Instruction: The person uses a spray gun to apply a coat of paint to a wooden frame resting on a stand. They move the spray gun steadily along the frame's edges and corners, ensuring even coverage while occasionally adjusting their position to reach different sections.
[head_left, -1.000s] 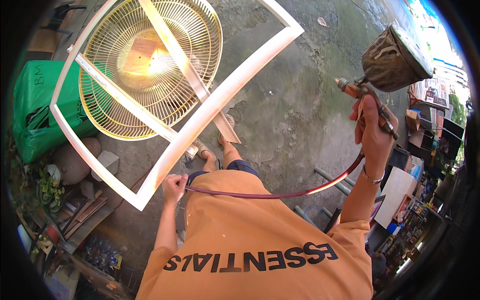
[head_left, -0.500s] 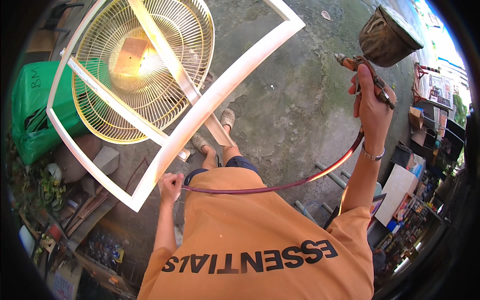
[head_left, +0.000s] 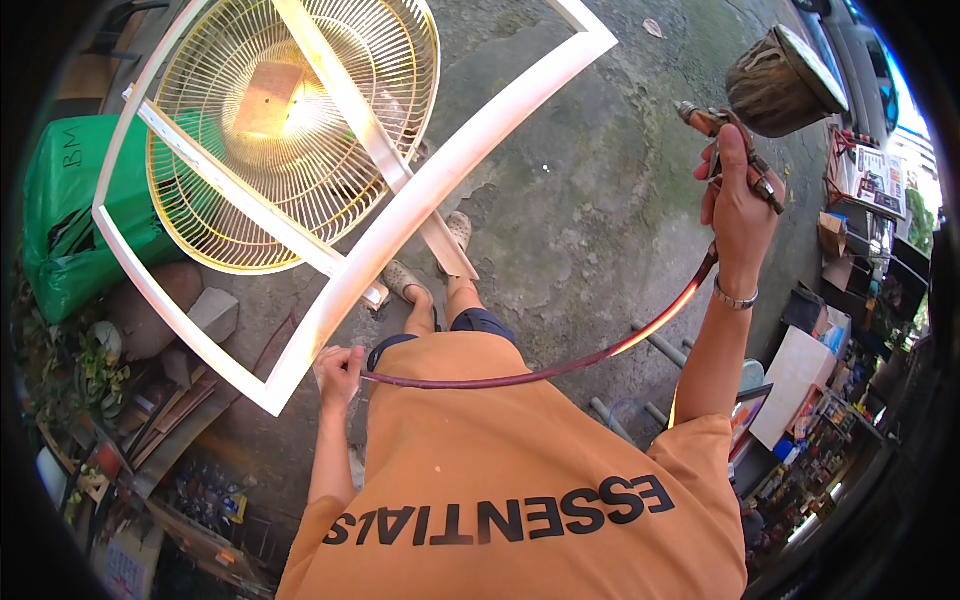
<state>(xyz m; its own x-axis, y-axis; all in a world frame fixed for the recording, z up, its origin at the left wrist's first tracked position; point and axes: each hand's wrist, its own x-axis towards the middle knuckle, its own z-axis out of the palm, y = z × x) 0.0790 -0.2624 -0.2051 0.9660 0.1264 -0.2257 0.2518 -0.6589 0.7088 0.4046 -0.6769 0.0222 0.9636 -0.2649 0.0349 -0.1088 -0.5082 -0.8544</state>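
My right hand [head_left: 742, 195], out at the upper right, is wrapped round the handle of a spray gun [head_left: 704, 121] with a worn, stained paint cup [head_left: 782, 85]. A dark red air hose [head_left: 500, 383] sags from under that hand across my shirt to my left hand [head_left: 340, 374], whose fingers are closed round it. Just above the left hand is the corner of a white-coated frame [head_left: 440, 195]. This frame lies on two wooden strips [head_left: 340, 100] over a round wire fan guard [head_left: 400, 70], with a square wooden block at the guard's centre.
A green bag [head_left: 85, 215] sits left of the fan guard. Stones, plants and wood scraps [head_left: 180, 420] lie at the lower left. On the right are a rack with papers [head_left: 868, 178] and cluttered shelves [head_left: 800, 390]. Stained concrete floor [head_left: 590, 200] spreads between.
The spray gun and my right hand have shifted slightly, with the cup tilting a little. The view has moved slightly too. My left hand keeps its hold on the hose.
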